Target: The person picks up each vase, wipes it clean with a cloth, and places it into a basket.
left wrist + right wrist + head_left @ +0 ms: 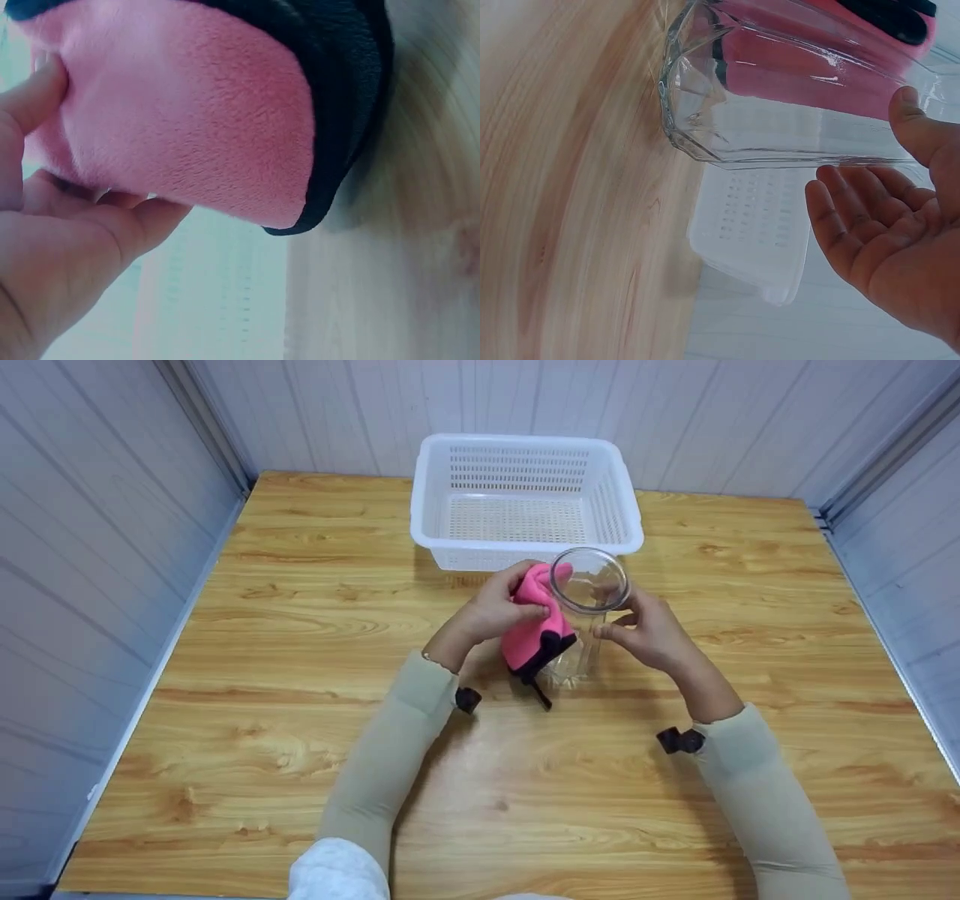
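Observation:
My left hand pinches a pink plush cloth with black edging, thumb on one side and fingers on the other. A black strip dangles from the cloth's lower end. The cloth lies against the left side of a tall clear glass vase, whose thick round rim faces up in the head view. My right hand holds this vase from the right, its thumb and fingers around the upper part. Through the clear wall, the pink cloth shows in the right wrist view. The vase's faceted base is close over the table.
A white plastic basket with slotted walls stands at the back of the wooden table, just behind the vase. Pale panel walls enclose the table at the back and both sides. Small black cameras sit on both wrists.

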A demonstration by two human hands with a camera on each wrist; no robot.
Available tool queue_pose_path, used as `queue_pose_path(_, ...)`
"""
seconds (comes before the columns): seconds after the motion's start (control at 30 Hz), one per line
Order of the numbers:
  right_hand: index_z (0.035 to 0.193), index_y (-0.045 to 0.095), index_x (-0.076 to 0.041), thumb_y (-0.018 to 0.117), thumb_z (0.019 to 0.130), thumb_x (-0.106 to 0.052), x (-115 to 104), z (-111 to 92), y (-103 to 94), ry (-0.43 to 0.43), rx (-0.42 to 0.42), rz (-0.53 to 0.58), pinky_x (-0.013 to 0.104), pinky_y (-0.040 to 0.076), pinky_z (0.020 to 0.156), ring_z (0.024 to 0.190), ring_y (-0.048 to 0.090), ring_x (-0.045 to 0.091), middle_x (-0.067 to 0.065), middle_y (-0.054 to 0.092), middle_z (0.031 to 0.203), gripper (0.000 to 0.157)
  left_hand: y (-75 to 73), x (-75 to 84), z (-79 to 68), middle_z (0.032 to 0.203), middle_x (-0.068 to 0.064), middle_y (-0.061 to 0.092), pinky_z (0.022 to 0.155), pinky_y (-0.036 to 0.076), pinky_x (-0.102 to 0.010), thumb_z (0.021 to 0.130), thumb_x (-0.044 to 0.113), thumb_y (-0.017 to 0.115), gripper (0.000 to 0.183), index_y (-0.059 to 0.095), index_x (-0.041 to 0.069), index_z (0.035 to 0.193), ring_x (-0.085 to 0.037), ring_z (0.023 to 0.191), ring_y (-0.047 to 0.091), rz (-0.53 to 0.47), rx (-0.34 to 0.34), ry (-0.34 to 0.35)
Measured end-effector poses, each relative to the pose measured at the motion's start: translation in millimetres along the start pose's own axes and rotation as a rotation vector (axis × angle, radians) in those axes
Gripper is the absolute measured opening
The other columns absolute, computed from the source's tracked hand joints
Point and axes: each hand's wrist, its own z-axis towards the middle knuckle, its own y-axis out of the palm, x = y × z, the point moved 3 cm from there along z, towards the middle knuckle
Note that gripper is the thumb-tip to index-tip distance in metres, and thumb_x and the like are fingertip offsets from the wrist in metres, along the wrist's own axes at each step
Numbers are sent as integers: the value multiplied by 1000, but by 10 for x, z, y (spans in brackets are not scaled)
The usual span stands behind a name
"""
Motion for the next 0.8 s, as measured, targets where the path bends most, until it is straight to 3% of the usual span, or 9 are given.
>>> queue_pose_path(0.1,130,51,0,74,83,-8,-1,7,2,-5,-3,6,16,50,80,114,57,28,21,58,131,53,-10,21,2,114,-8,61,96,47,-28,83,1,71,49,55,13,127,-14,105,55,0,29,17)
queue_pose_path(0.27,128,53,-2,74,83,-9,10,11,0,-23,10,2,15,50,81,116,58,27,18,59,131,51,-18,20,-5,113,-6,60,95,47,-28,84,3,71,46,54,15,125,-14,105,54,26,25,4)
queue_pose_path(0.37,128,53,-2,74,84,-11,12,8,3,-39,12,-22,20,51,83,115,58,27,18,60,129,49,-22,9,-10,111,-5,59,95,47,-28,84,3,71,46,54,17,124,-14,105,54,50,17,2)
queue_pose_path(0.5,129,52,-1,72,85,-10,7,-6,14,-43,10,-42,36,53,88,113,60,28,18,61,127,49,-19,-39,-16,111,-6,57,95,46,-29,83,1,70,48,51,17,125,-15,104,53,105,-1,-12)
queue_pose_path(0.6,129,52,-1,71,85,-7,12,-17,20,-40,15,-34,45,53,89,112,60,29,19,61,127,49,-16,-91,-19,113,-4,56,95,46,-30,84,2,70,50,49,21,126,-15,106,52,163,-11,-55)
queue_pose_path(0.8,132,48,-1,71,84,-5,-7,-31,44,-43,29,-47,45,53,89,110,61,31,19,62,124,53,-17,-168,-27,118,-4,54,98,44,-34,85,3,68,51,48,26,126,-17,111,51,217,-20,-118)
